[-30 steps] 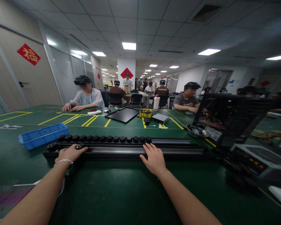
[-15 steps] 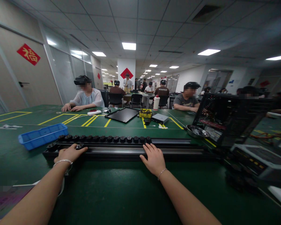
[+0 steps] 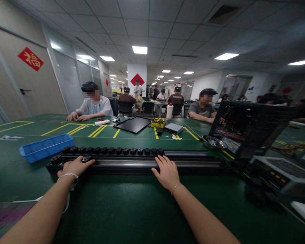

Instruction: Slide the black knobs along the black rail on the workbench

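Observation:
A long black double-channel rail [image 3: 132,164] lies crosswise in front of me, with a shiny metal strip along its near channel. Several black round knob-like parts [image 3: 119,151] stand in a row in the far channel. My left hand [image 3: 75,167] is at the near channel's left side, thumb and forefinger around one black round part [image 3: 86,158]; its other fingers are partly hidden. Another round part [image 3: 56,159] sits at the rail's left end. My right hand [image 3: 167,172] rests on the rail right of the middle, fingers spread, holding nothing.
A blue bin [image 3: 47,147] lies behind the rail's left end. To the right are a metal bowl [image 3: 213,142], an open computer case [image 3: 254,125] and a power supply [image 3: 284,173]. Farther back are a black panel [image 3: 133,124] and a white bottle [image 3: 169,112]. Other people sit across the table.
Both hands and the rail parts stay in place. Only the people in the background have shifted slightly.

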`<state>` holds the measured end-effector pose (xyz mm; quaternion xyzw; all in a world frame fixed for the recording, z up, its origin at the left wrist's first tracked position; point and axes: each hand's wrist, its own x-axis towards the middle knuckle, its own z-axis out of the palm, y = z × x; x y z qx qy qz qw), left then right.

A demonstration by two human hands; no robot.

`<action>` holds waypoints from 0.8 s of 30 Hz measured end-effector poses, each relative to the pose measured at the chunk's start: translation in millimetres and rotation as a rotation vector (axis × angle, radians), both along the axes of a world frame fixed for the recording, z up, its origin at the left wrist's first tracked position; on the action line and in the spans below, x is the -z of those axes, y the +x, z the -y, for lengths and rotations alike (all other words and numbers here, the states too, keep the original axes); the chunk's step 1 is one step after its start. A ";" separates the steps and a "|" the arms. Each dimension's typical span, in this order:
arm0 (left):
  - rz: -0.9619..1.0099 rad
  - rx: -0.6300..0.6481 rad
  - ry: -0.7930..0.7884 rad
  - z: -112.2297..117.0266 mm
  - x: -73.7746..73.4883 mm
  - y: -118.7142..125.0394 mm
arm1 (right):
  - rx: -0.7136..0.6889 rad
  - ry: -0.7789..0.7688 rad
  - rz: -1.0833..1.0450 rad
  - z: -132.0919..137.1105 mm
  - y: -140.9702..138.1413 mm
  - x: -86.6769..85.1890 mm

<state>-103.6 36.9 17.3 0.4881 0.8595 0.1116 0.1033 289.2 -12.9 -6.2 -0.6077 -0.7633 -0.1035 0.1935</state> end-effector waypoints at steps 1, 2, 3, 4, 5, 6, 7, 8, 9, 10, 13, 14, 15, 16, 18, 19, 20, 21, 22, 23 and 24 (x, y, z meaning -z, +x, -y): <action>0.000 -0.001 -0.007 0.6 -0.7 0.6 | -0.001 0.001 -0.001 -0.1 0.0 0.1; -0.002 -0.003 -0.008 1.1 -1.4 1.4 | -0.002 0.000 0.000 0.0 -0.1 0.0; -0.005 -0.004 -0.008 1.5 -2.0 2.0 | -0.002 -0.003 0.002 0.1 -0.3 -0.3; -0.009 -0.006 -0.006 1.7 -2.4 2.4 | -0.001 -0.007 0.004 0.3 -0.4 -0.6; -0.012 -0.006 -0.003 1.6 -2.6 2.6 | 0.001 -0.011 0.007 0.5 -0.6 -1.0; -0.013 -0.007 0.000 1.4 -2.6 2.5 | 0.005 -0.013 0.008 0.7 -0.7 -1.3; -0.013 -0.009 0.001 1.1 -2.4 2.1 | 0.008 -0.014 0.008 0.8 -0.8 -1.4; -0.011 -0.009 -0.001 0.7 -2.1 1.5 | 0.009 -0.012 0.007 0.8 -0.7 -1.3; -0.009 -0.009 -0.003 0.5 -1.8 0.9 | 0.008 -0.010 0.007 0.7 -0.7 -1.0; -0.006 -0.008 -0.007 0.3 -1.5 0.5 | 0.007 -0.007 0.007 0.5 -0.6 -0.7; -0.004 -0.008 -0.016 0.9 -1.9 0.6 | 0.003 -0.006 0.018 0.0 -0.3 0.1; -0.004 -0.008 -0.018 1.3 -2.4 1.2 | 0.004 -0.009 0.022 -0.1 -0.3 0.1; -0.005 -0.008 -0.021 1.8 -3.0 1.9 | 0.006 -0.012 0.024 -0.1 -0.3 0.0; -0.006 -0.008 -0.024 2.3 -3.7 2.8 | 0.008 -0.015 0.025 -0.1 -0.4 -0.2; -0.007 -0.006 -0.030 3.0 -4.9 4.1 | 0.010 -0.017 0.024 0.0 -0.4 -0.4; -0.007 -0.005 -0.031 3.3 -5.2 4.5 | 0.009 -0.017 0.023 0.0 -0.4 -0.3; -0.008 -0.006 -0.029 3.6 -5.4 4.6 | 0.009 -0.016 0.020 0.0 -0.4 -0.2; -0.008 -0.008 -0.024 3.8 -5.4 4.6 | 0.008 -0.015 0.017 0.0 -0.4 0.0; -0.007 -0.009 -0.020 3.9 -5.3 4.6 | 0.006 -0.013 0.015 -0.1 -0.4 0.2; -0.006 -0.010 -0.014 3.9 -5.1 4.4 | 0.005 -0.011 0.014 -0.2 -0.4 0.4; -0.005 -0.010 -0.010 3.9 -4.9 4.3 | 0.003 -0.009 0.013 -0.2 -0.4 0.5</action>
